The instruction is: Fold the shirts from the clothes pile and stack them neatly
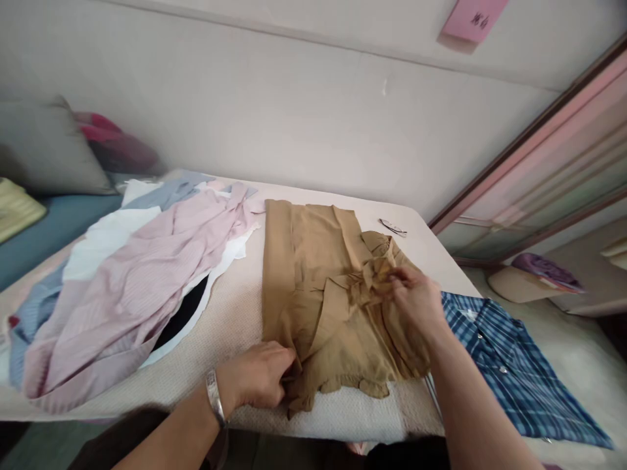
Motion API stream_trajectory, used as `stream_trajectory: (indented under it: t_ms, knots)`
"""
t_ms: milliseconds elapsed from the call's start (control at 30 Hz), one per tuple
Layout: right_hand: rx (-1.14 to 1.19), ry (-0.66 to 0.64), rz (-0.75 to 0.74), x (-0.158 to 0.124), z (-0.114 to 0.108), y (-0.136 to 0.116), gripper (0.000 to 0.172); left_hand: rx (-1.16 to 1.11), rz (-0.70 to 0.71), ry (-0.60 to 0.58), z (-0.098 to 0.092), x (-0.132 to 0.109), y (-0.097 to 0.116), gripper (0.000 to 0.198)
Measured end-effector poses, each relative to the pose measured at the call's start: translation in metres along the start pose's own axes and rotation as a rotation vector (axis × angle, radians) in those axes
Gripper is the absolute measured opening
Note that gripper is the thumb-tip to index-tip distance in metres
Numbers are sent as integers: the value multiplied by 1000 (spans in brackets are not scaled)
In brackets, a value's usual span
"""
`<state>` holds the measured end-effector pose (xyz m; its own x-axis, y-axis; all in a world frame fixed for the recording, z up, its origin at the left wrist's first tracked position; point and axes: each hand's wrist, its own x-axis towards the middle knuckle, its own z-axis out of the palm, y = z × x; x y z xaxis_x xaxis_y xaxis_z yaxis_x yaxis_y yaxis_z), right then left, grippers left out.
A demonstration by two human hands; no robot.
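A mustard-brown garment with ruffled edges (pixel 328 241) lies partly folded on the pale cloth-covered table (pixel 230 326). Whether it is a dress or a blouse I cannot tell. My left hand (pixel 259 373), with a silver bracelet on its wrist, is closed on the garment's near left corner. On the right side, my right hand (pixel 416 300) pinches a gathered, bunched part of the same garment. Its upper part lies flat toward the wall, while the ruffled near edge is crumpled.
To the left lies a heap of clothes with a pink striped shirt (pixel 147 261) on top. A blue plaid shirt (pixel 519 365) lies at the right, beyond the table edge. Eyeglasses (pixel 392 228) rest at the back right. A wall (pixel 294 111) borders the far side.
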<state>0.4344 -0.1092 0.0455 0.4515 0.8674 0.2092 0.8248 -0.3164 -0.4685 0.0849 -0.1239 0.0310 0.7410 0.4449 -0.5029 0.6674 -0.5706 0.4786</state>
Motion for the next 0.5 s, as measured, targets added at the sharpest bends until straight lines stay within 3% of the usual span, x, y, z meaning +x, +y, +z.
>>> stream_trajectory:
  t_ms: [100, 300, 500]
  knots:
    - [232, 126, 79, 13, -13, 32, 29, -3, -4, 8, 2, 2, 0, 28]
    - [137, 195, 237, 30, -8, 61, 24, -33, -24, 15, 2, 3, -4, 25]
    - [728, 308, 349, 42, 0, 75, 26, -53, -2, -9, -2, 3, -5, 26]
